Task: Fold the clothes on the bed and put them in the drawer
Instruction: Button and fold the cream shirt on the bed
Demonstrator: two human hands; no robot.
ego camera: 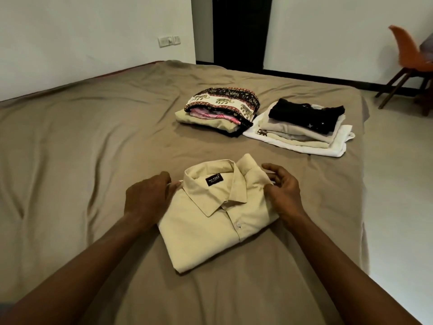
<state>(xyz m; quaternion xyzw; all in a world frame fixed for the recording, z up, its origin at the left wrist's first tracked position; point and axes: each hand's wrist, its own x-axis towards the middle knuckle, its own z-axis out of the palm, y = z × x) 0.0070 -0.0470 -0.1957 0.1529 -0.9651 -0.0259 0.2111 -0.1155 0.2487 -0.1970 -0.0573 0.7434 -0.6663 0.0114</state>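
One folded shirt [210, 235] lies on the bed [93, 137]. The left hand [147, 198] and right hand [283, 191] each grip a shoulder edge. Beyond lie two stacks of folded clothes, the patterned pile [220, 109] just beside the black-topped pile [302, 127]. One orange chair [407, 55] stands far right.

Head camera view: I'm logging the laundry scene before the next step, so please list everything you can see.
cream shirt: one, cream, folded, front of the bed, between the hands
patterned stack: one, black-and-white elephant print on top, pink and cream below, mid-bed
plain stack: one, black on top, beige and white below, right of the patterned stack
bed: one, tan sheet, fills the foreground
chair: one, orange, far right on the floor
switch plate: one, white, back wall
left hand: one, grips the shirt's left shoulder edge
right hand: one, grips the shirt's right shoulder edge
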